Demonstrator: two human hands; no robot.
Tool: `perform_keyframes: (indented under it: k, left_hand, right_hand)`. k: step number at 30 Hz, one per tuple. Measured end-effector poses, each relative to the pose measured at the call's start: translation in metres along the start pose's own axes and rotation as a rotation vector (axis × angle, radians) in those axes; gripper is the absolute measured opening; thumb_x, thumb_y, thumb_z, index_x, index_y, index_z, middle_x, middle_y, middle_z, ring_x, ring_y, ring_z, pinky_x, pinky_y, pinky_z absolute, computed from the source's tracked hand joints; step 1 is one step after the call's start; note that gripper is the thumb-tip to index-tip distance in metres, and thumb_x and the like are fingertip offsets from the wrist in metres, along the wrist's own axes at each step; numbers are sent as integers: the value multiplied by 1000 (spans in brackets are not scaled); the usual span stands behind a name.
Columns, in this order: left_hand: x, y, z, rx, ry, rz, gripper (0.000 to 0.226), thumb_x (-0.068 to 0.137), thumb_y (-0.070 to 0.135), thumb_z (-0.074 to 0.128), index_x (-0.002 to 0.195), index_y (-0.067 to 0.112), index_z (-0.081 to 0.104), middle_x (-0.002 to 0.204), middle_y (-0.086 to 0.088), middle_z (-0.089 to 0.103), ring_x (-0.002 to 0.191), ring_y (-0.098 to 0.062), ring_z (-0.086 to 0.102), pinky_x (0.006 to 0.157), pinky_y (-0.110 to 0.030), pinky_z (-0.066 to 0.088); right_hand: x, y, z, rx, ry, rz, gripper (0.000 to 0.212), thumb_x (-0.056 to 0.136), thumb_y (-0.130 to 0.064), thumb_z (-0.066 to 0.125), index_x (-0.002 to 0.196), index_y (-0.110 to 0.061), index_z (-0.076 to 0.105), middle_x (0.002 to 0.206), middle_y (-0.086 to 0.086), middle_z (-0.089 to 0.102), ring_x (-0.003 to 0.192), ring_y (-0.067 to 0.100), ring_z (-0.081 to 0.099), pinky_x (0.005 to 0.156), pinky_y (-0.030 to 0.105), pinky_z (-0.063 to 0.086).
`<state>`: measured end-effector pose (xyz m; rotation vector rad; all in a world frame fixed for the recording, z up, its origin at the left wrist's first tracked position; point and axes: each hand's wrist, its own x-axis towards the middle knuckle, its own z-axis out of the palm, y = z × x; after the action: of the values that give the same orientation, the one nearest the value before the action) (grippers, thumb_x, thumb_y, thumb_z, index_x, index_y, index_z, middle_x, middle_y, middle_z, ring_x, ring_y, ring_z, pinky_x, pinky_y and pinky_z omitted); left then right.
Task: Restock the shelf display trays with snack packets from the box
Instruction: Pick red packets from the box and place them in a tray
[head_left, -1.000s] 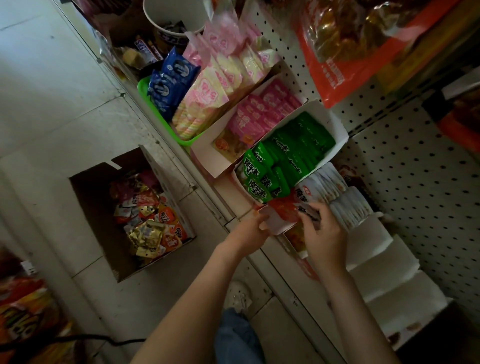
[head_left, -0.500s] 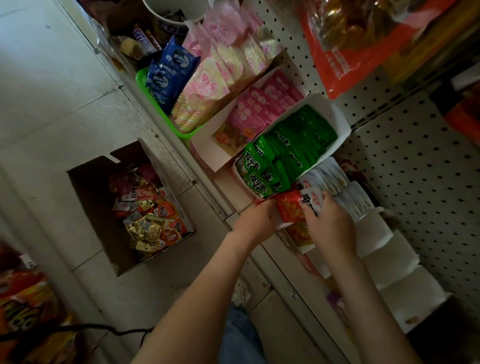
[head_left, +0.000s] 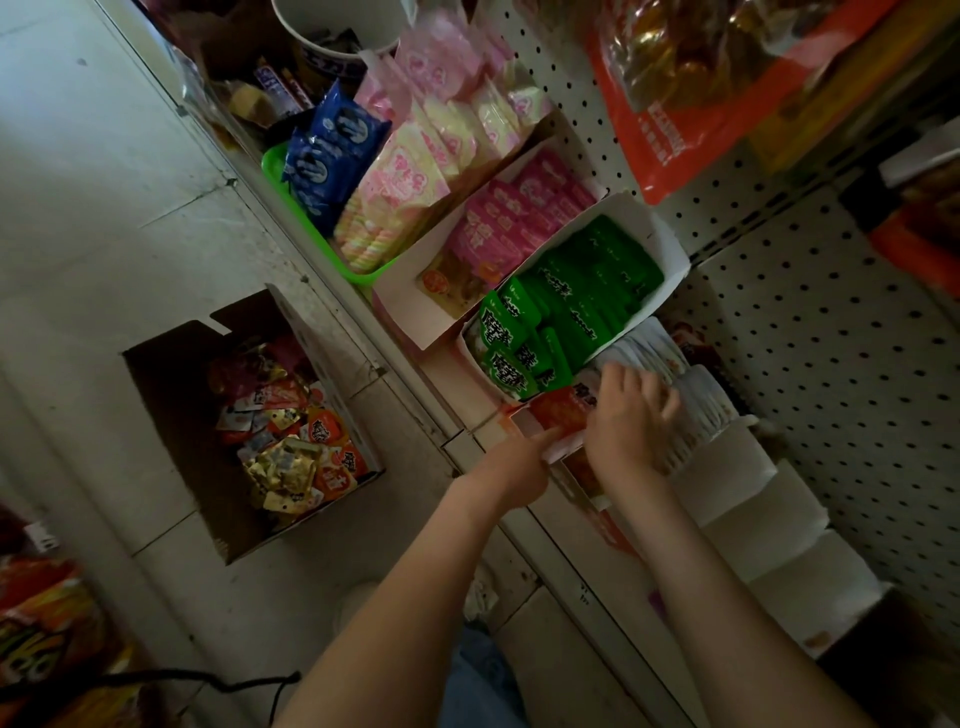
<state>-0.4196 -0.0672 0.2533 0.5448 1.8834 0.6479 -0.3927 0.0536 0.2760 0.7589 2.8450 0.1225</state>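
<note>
The person is working at the low shelf, where the right hand (head_left: 628, 423) is bearing down on a row of red-and-white snack packets (head_left: 561, 410) standing on edge in a white cardboard display tray (head_left: 571, 450). Its fingers (head_left: 623, 379) are curling over the packets' top edges and seem to be packing them back into the row. The left hand (head_left: 517, 462) is reaching to the tray's front lip with one finger lying along it. Whether it is pinching the lip or only steadying it cannot be told, because the thumb is hidden. Beside this tray, a white carton (head_left: 662, 244) is looking full of glossy green packets (head_left: 587, 296), and the next carton is holding a fair row of pink packets (head_left: 519, 218). The restocking therefore appears to be well under way. Plenty is remaining, though: the stepped white trays (head_left: 748, 493) further along the shelf are showing no stock. On the tiled floor (head_left: 78, 234), well apart from the hands, the open brown cardboard box (head_left: 171, 415) is holding a heap of mixed loose packets (head_left: 291, 441) waiting to be sorted into them.
</note>
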Motion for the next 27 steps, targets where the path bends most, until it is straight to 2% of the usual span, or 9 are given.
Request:
perform_keyframes:
  k: [3,5,9,13,16,19,22,24,27]
  left_hand:
    - [-1,-4,-2,-9,41,19,56,101,10,36,154,23,19,153,-10,37,136,-27,40,106,-36,37]
    - [-5,-3,-9,-7,143,67,50,101,12,37,150,21,31,147,-9,45,130,-26,47,102,-33,40]
    - [-24,0,-27,-66,511,250,33,96,10,42,121,19,62,110,2,70,96,-14,64,79,-23,49]
    - [-44,-17,-39,-147,816,288,23,93,21,46,107,20,64,82,10,67,70,-9,62,62,-27,50]
    - [-68,-50,-56,-215,956,218,22,93,24,46,104,19,65,71,16,54,59,-5,53,57,-22,44]
    - [-88,-103,-67,-337,971,65,18,96,22,50,110,21,61,69,12,57,59,-4,55,57,-22,44]
    - [-98,-157,-69,-424,918,-159,22,98,26,49,119,23,53,85,9,61,75,-8,60,65,-28,46]
    - [-101,-211,-63,-470,907,-322,25,98,23,47,123,19,48,96,7,58,87,-10,57,71,-27,42]
    - [-82,-297,-51,-521,862,-538,35,98,16,43,133,15,42,122,-8,58,112,-25,57,86,-33,45]
  right_hand:
    - [0,-2,3,-18,29,47,44,87,-13,58,128,-13,42,131,9,49,123,27,39,106,45,25]
    - [-2,-2,5,8,35,67,56,82,-15,65,132,-12,39,133,12,46,122,30,40,104,46,27]
    - [-10,-8,5,109,288,-3,58,80,-28,68,128,-9,42,130,17,48,116,34,44,97,52,35]
    - [-26,-36,-13,265,527,-154,49,84,-30,57,125,-9,40,127,11,40,111,30,41,92,48,34]
    - [-38,-81,-23,380,543,-366,44,85,-26,55,123,-9,40,122,9,41,104,30,46,85,45,39]
    - [-48,-133,-20,442,448,-569,41,84,-25,48,121,-9,42,117,10,44,102,29,45,87,41,35]
    - [-49,-171,4,479,212,-724,39,84,-20,44,121,-8,45,110,12,56,100,26,49,92,36,38]
    - [-53,-207,36,518,-53,-768,41,87,-15,46,127,-7,47,115,12,59,107,26,54,97,37,45]
    - [-48,-258,100,531,-479,-693,49,94,-12,50,142,-12,38,138,6,45,128,21,42,107,26,31]
